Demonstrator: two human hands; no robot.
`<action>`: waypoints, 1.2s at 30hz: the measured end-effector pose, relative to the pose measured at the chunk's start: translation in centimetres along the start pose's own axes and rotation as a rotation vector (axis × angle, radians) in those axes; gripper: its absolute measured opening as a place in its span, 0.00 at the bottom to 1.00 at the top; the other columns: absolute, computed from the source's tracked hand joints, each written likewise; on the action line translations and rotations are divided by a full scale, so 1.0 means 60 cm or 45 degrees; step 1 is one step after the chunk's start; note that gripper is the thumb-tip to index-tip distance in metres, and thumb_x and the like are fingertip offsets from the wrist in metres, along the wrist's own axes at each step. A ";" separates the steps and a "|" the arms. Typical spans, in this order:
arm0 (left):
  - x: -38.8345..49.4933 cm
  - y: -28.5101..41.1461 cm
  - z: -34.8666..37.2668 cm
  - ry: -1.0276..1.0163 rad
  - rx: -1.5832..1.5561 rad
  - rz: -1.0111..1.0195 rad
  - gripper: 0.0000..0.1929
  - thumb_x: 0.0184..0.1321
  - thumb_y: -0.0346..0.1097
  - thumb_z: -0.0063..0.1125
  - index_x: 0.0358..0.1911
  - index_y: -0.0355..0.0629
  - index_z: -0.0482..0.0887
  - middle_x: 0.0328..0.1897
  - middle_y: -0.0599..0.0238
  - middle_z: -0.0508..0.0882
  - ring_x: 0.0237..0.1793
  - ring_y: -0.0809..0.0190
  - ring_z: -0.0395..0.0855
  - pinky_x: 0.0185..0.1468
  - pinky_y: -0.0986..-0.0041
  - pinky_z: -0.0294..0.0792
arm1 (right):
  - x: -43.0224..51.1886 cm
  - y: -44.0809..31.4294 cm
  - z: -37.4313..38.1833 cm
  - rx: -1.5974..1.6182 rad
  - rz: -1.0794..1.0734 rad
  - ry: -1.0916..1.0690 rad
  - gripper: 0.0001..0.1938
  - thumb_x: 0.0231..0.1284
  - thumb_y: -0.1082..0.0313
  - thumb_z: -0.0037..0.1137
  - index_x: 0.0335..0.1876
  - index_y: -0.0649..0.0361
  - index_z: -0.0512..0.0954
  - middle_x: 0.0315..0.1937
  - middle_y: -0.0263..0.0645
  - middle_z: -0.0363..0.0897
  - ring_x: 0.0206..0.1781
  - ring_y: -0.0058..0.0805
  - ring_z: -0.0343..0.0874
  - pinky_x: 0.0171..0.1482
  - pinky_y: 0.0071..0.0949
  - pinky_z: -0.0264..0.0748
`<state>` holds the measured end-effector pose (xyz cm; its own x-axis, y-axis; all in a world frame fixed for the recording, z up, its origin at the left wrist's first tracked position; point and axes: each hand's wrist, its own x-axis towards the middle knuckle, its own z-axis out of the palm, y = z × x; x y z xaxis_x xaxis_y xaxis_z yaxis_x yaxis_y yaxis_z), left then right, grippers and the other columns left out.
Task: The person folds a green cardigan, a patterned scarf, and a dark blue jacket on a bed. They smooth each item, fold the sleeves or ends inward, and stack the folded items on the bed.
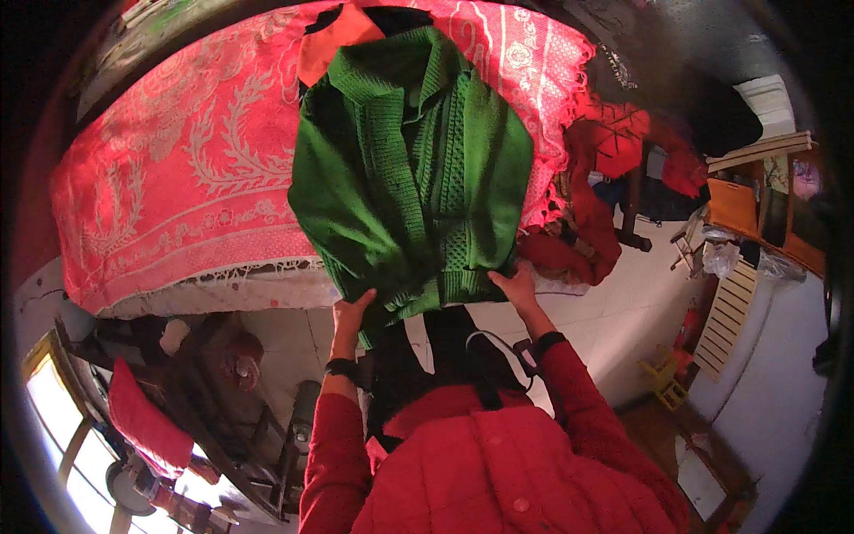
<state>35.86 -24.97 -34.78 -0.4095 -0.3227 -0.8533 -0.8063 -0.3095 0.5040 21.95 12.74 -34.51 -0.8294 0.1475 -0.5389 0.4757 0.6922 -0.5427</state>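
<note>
A green knitted cardigan (427, 173) lies spread before me, its wide collar away from me and its hem towards me. My left hand (350, 317) grips the hem at its left side, the thumb on top. At the right end of the hem, my right hand (519, 287) pinches the ribbed edge, also thumb up. Both sleeves lie down along the body of the cardigan. Beneath it is a red patterned blanket (253, 153) with a fringe. An orange and black cloth (337, 40) shows past the collar.
Red cloth (594, 220) hangs at the blanket's right side. To the right stand a slatted wooden piece (727, 320) and a small yellow chair (667, 380). Dark wooden furniture (200, 387) is at the lower left, near a bright window (67, 427). A cable (490, 334) hangs by my waist.
</note>
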 end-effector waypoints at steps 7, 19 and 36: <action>-0.042 0.032 0.016 -0.004 -0.200 -0.140 0.20 0.54 0.35 0.75 0.48 0.34 0.86 0.44 0.59 0.89 0.40 0.60 0.88 0.44 0.66 0.81 | -0.012 0.008 0.000 0.563 0.097 -0.338 0.14 0.60 0.64 0.68 0.46 0.63 0.83 0.38 0.32 0.84 0.39 0.21 0.80 0.42 0.25 0.77; -0.012 0.042 0.005 0.008 -0.322 -0.024 0.19 0.54 0.26 0.67 0.51 0.34 0.82 0.44 0.58 0.88 0.40 0.54 0.88 0.44 0.63 0.83 | -0.040 -0.084 -0.054 0.115 -0.698 0.060 0.44 0.56 0.75 0.55 0.80 0.59 0.49 0.62 0.54 0.75 0.63 0.44 0.76 0.64 0.39 0.71; -0.053 0.209 -0.024 -0.362 -0.815 -0.402 0.14 0.58 0.31 0.66 0.48 0.39 0.84 0.41 0.59 0.88 0.40 0.52 0.88 0.47 0.59 0.83 | 0.023 -0.134 -0.150 0.224 -0.574 -0.617 0.20 0.58 0.67 0.47 0.52 0.64 0.84 0.46 0.43 0.87 0.45 0.31 0.84 0.52 0.31 0.78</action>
<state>27.67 -29.13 -25.57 -0.3644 0.0827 -0.9275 -0.5342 -0.8344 0.1355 14.36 13.72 -25.08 -0.7521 -0.4897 -0.4411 0.1890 0.4809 -0.8562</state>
